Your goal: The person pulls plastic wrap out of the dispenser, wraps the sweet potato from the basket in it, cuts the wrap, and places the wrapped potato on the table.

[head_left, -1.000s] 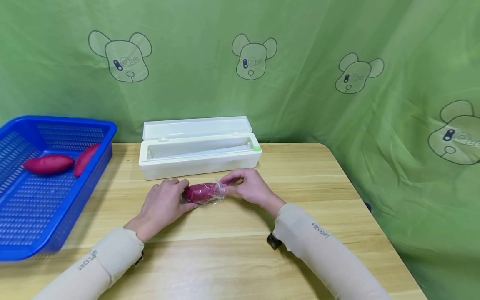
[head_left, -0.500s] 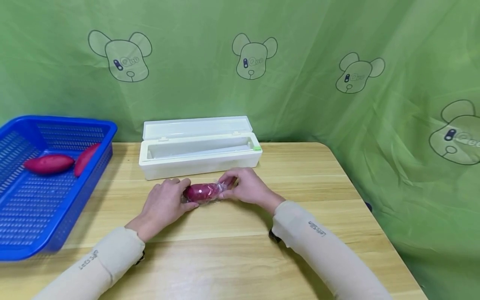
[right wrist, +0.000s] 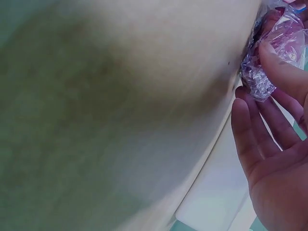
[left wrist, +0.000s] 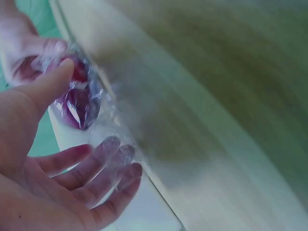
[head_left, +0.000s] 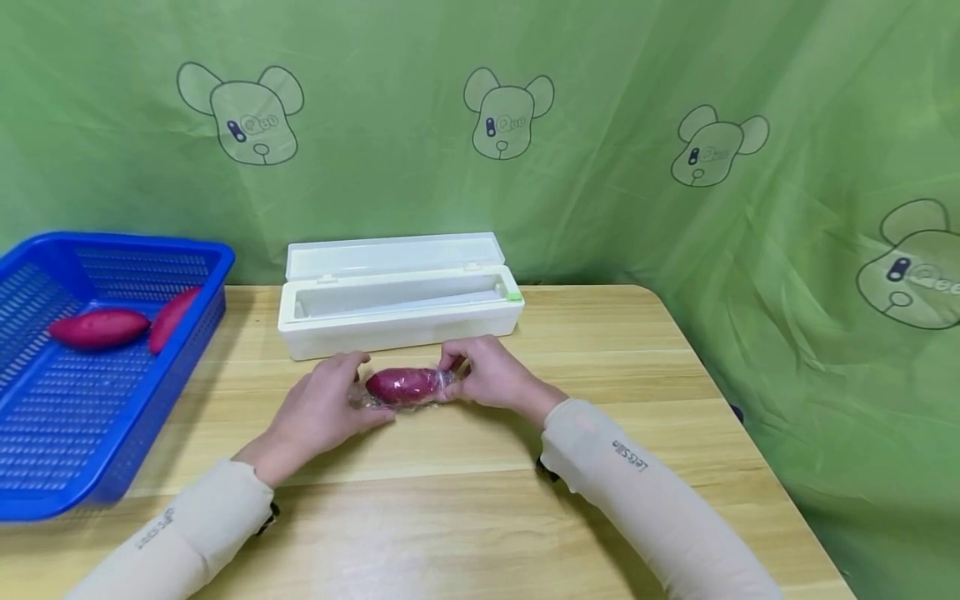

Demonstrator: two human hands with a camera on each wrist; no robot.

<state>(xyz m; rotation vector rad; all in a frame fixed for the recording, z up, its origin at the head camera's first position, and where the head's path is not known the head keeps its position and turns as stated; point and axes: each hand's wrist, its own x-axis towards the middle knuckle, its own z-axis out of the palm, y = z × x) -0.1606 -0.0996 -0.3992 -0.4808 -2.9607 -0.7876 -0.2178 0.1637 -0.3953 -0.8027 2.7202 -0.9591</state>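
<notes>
A red-skinned sweet potato [head_left: 405, 386] lies on the table between both hands, wrapped in clear cling film. My left hand [head_left: 318, 408] is at its left end, thumb and fingers spread apart. In the left wrist view, loose cling film [left wrist: 118, 156] lies over the fingertips of that hand, and a gap separates these fingers from the sweet potato. My right hand [head_left: 495, 372] pinches the gathered film at the right end. Crumpled film [right wrist: 260, 82] bunches at the right thumb and fingers in the right wrist view.
Just behind the hands stands a long white cling film box [head_left: 401, 333], its lid [head_left: 393, 256] raised. A blue basket [head_left: 142, 433] at the left holds two unwrapped sweet potatoes [head_left: 99, 328]. The green curtain [head_left: 585, 200] hangs behind the wooden table [head_left: 450, 533].
My left hand has drawn back slightly to the left and its fingers have spread from the sweet potato, baring its left end. The right hand keeps its pinch, barely shifted.
</notes>
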